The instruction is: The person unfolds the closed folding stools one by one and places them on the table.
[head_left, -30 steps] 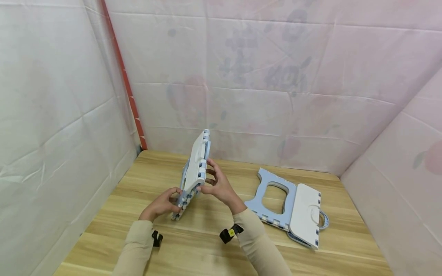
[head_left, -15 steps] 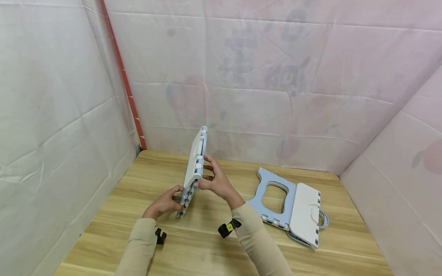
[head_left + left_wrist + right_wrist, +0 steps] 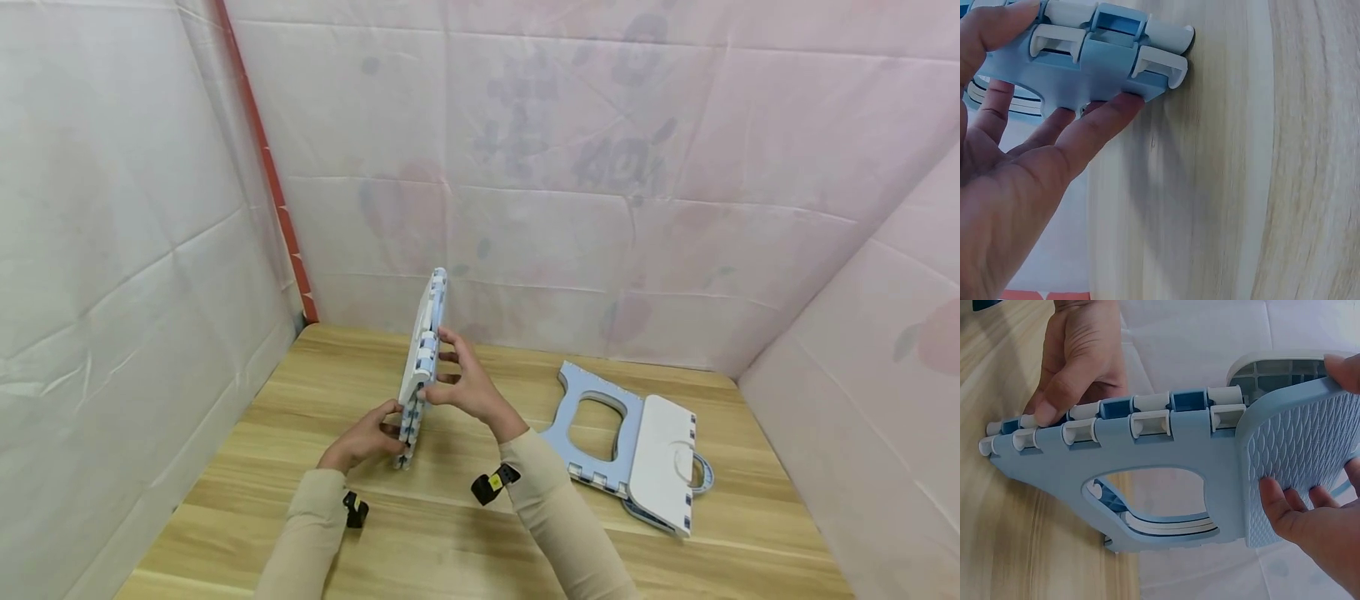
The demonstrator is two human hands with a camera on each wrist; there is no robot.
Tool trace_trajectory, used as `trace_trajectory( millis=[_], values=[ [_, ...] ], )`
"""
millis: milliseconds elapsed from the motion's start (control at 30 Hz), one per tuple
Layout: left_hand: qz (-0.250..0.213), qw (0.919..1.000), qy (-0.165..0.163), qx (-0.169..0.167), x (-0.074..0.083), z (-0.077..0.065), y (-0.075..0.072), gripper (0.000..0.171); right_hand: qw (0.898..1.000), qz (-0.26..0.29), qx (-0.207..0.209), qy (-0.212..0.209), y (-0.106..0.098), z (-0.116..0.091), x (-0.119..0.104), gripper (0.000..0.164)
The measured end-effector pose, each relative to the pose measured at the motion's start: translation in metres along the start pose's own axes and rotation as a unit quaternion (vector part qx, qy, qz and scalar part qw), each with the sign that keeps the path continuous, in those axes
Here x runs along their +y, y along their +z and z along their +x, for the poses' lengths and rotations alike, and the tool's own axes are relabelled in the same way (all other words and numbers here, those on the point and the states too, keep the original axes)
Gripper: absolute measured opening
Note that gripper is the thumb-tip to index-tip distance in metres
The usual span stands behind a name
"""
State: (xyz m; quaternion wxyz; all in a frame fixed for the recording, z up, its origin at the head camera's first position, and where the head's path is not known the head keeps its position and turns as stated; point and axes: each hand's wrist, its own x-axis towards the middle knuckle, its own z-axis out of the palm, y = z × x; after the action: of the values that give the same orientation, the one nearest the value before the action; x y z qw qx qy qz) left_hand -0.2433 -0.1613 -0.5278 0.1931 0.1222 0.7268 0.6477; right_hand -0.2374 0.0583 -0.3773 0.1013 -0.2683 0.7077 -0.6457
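Note:
A folded blue and white step stool [image 3: 417, 367] stands nearly upright on its leg ends, edge-on in the head view. My left hand [image 3: 363, 437] grips its hinged legs low down, thumb on the near edge. In the left wrist view, the left fingers [image 3: 1094, 134] curl beneath the blue leg panel [image 3: 1107, 59]. My right hand [image 3: 472, 387] holds the seat higher up from the right. The right wrist view shows right fingertips [image 3: 1269, 490] on the textured blue seat half [image 3: 1304, 434], with the oval leg opening beside it. The two seat halves are slightly apart.
A second blue and white folding stool [image 3: 660, 467] lies flat at the right of the wooden table [image 3: 442, 542], its loop handle [image 3: 703, 475] pointing right. Pale printed sheets [image 3: 540, 208] surround the table at the back and both sides.
The stool has turned more edge-on and its two seat halves have come closer together. Its foot has shifted right, and its top slightly left. Both hands have followed, keeping their hold.

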Motion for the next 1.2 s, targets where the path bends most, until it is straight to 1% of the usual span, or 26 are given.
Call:
trace_trajectory(
  millis=[167, 433, 533, 667, 767, 867, 1000, 1200],
  values=[
    [-0.005, 1.0000, -0.003, 0.007, -0.001, 0.002, 0.002, 0.065, 1.000, -0.008, -0.003, 0.008, 0.001, 0.002, -0.001, 0.091],
    [-0.013, 0.9996, -0.008, 0.023, 0.000, 0.000, 0.004, 0.067, 1.000, -0.013, -0.001, -0.005, 0.004, 0.005, 0.000, 0.091],
    [-0.015, 0.9997, -0.010, 0.019, 0.012, -0.005, 0.006, 0.070, 1.000, -0.011, -0.002, -0.011, 0.005, 0.005, 0.000, 0.090],
    [-0.009, 0.9996, -0.019, 0.019, 0.014, -0.006, 0.005, 0.075, 1.000, -0.009, -0.005, -0.019, 0.007, 0.007, -0.001, 0.091],
    [-0.005, 0.9994, -0.024, 0.025, 0.003, -0.001, 0.002, 0.077, 1.000, -0.012, -0.004, -0.017, 0.009, 0.008, -0.001, 0.090],
    [-0.005, 0.9993, -0.026, 0.026, -0.002, 0.000, 0.000, 0.077, 1.000, -0.017, -0.002, -0.012, 0.010, 0.009, -0.002, 0.090],
    [-0.004, 0.9997, -0.019, 0.017, -0.004, 0.000, -0.001, 0.077, 0.999, -0.036, 0.001, -0.005, 0.012, 0.009, -0.005, 0.090],
    [0.008, 0.9997, -0.013, 0.018, -0.005, -0.003, -0.003, 0.076, 0.997, -0.071, 0.003, -0.004, 0.017, 0.013, -0.008, 0.089]
  ],
)
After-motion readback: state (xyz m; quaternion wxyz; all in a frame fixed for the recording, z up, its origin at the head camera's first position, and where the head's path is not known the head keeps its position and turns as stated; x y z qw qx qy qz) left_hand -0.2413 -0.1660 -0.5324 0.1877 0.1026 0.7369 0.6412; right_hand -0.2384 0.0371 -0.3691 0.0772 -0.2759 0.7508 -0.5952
